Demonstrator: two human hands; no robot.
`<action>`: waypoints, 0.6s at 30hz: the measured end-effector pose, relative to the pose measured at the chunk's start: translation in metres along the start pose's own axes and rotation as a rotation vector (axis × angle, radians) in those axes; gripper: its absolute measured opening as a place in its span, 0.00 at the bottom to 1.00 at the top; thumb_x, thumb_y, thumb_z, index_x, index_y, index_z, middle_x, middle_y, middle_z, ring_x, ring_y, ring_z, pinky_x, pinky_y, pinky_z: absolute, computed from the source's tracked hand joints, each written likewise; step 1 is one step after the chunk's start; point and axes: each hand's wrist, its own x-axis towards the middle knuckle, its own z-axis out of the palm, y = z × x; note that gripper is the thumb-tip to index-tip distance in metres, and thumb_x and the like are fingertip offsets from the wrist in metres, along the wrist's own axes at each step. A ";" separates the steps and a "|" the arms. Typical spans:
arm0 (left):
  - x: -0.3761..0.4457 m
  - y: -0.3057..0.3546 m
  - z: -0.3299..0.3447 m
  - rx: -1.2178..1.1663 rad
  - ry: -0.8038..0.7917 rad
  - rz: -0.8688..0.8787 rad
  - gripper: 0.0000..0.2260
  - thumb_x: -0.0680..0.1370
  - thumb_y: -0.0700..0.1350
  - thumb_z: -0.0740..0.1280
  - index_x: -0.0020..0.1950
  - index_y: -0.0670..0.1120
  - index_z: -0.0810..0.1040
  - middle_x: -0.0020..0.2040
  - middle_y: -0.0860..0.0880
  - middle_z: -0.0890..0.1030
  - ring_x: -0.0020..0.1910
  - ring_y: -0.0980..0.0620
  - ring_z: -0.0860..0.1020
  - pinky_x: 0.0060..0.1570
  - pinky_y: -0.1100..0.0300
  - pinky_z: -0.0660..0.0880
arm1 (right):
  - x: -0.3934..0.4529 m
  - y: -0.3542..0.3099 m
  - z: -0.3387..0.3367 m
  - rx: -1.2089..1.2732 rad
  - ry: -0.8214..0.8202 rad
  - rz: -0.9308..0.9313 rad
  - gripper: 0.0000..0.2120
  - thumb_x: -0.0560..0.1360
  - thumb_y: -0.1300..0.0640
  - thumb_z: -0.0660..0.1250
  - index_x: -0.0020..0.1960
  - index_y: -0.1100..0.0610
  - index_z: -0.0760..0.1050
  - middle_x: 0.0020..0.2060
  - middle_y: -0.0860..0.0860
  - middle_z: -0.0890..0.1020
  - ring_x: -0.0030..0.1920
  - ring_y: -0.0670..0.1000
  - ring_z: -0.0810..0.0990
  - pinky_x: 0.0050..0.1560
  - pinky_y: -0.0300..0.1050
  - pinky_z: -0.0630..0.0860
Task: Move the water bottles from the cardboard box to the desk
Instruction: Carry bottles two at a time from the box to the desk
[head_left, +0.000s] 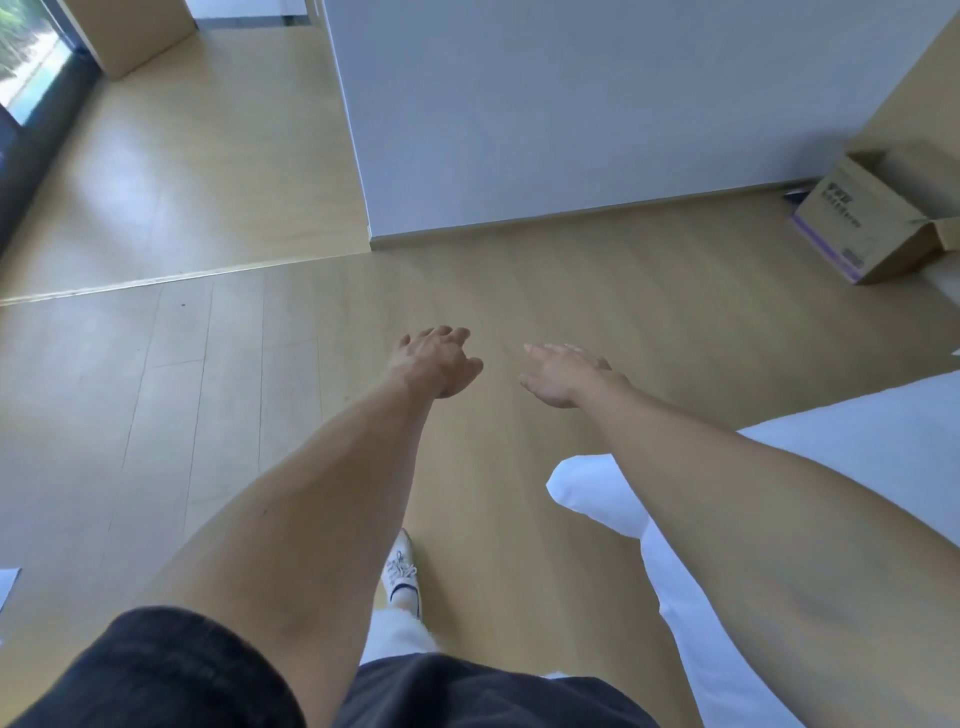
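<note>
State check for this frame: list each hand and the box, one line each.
left hand: empty, fingers loosely curled, held out over the floor
right hand: empty, fingers relaxed, held out over the floor
cardboard box: flaps open, on the floor by the wall, contents hidden

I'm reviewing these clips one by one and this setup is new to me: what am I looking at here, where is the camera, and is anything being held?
There is no machine here. A camera worn on a person's head looks forward and down, so both bare arms stretch out ahead. The left hand and right hand hang loosely open over the pale wooden floor and hold nothing. An open brown cardboard box with purple print stands on the floor far right, by the white wall. No bottles or desk show. White bedding lies at right; one white shoe shows below.
</note>
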 end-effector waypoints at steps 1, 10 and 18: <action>0.020 0.000 -0.004 0.005 -0.004 0.018 0.27 0.80 0.57 0.58 0.79 0.53 0.62 0.78 0.50 0.66 0.76 0.47 0.64 0.74 0.47 0.57 | 0.014 0.002 -0.007 0.003 0.007 0.015 0.29 0.82 0.42 0.54 0.80 0.47 0.53 0.78 0.50 0.61 0.78 0.55 0.59 0.74 0.56 0.59; 0.198 -0.014 -0.080 0.061 -0.041 0.266 0.27 0.80 0.57 0.58 0.79 0.53 0.61 0.78 0.50 0.66 0.76 0.47 0.64 0.74 0.47 0.57 | 0.151 -0.005 -0.084 0.063 0.005 0.234 0.30 0.81 0.40 0.55 0.80 0.48 0.56 0.77 0.52 0.64 0.76 0.56 0.63 0.74 0.54 0.62; 0.315 0.005 -0.140 0.133 -0.051 0.426 0.28 0.80 0.57 0.58 0.80 0.53 0.61 0.78 0.50 0.66 0.76 0.46 0.64 0.73 0.49 0.57 | 0.230 0.005 -0.145 0.119 0.045 0.365 0.28 0.81 0.42 0.55 0.78 0.50 0.58 0.75 0.56 0.66 0.74 0.57 0.65 0.72 0.53 0.63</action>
